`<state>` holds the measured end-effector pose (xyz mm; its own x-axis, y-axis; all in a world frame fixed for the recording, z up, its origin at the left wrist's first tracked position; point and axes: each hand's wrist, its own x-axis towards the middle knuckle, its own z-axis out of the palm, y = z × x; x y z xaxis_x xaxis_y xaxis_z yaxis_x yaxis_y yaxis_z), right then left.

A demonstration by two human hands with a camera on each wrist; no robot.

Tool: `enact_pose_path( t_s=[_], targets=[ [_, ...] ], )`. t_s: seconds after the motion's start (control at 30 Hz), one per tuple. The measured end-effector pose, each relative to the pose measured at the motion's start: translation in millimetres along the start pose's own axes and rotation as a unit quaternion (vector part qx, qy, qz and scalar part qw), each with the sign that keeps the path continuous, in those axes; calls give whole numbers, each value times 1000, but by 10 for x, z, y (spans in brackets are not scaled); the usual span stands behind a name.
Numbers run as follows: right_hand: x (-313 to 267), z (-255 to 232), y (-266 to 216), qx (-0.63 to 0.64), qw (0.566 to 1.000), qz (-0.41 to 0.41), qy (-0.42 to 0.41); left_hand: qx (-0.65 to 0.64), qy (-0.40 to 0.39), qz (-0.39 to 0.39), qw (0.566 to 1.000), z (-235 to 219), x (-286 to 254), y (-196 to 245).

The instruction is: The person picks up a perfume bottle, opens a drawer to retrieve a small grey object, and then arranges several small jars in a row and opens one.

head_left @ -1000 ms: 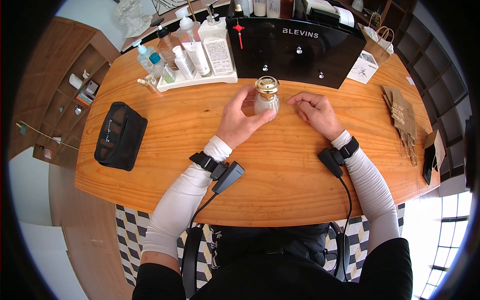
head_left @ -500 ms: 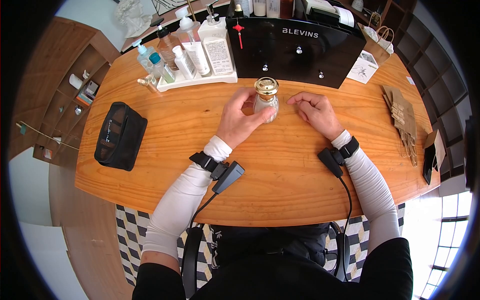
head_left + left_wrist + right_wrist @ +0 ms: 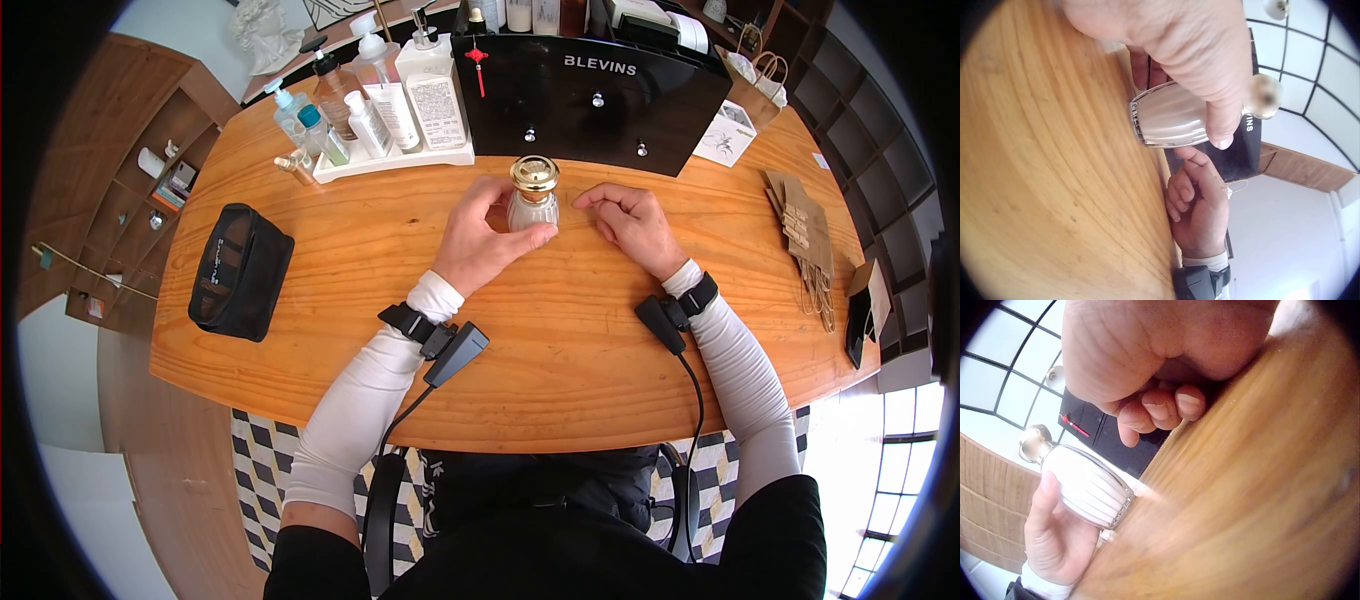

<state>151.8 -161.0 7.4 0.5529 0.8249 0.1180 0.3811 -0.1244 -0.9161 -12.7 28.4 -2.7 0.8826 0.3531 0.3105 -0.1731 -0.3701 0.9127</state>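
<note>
A ribbed glass perfume bottle point(image 3: 534, 211) with a round gold cap stands upright over the desk, in front of the black cabinet. My left hand point(image 3: 478, 238) grips it from the left, the thumb lying across its near side and the fingers behind it. In the left wrist view, the thumb covers the upper part of the bottle point(image 3: 1166, 119), whose base is close to the wood. My right hand point(image 3: 638, 228) rests on the desk just right of the bottle, fingers loosely bent, holding nothing. From the right wrist, its fingertips point(image 3: 1159, 407) show curled under the palm.
Behind the bottle stands a black BLEVINS cabinet point(image 3: 560, 110) with small knobs. A white tray point(image 3: 400, 165) of pump bottles and tubes is at back left. A black pouch point(image 3: 243, 272) lies at left; folded brown paper bags point(image 3: 803, 235) lie at right. Cables run from both wrist cameras.
The bottle has shifted and turned very slightly in my left hand, and the thumb has slid a little along its near side. My right hand has stayed put.
</note>
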Motion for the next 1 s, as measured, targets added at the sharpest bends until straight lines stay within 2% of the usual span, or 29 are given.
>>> enact_pose_path(
  t_s=[1.0],
  targets=[
    [1, -12, -4, -1, 1000, 9, 3, -23, -24, -3, 999, 10, -20, 104]
  ],
)
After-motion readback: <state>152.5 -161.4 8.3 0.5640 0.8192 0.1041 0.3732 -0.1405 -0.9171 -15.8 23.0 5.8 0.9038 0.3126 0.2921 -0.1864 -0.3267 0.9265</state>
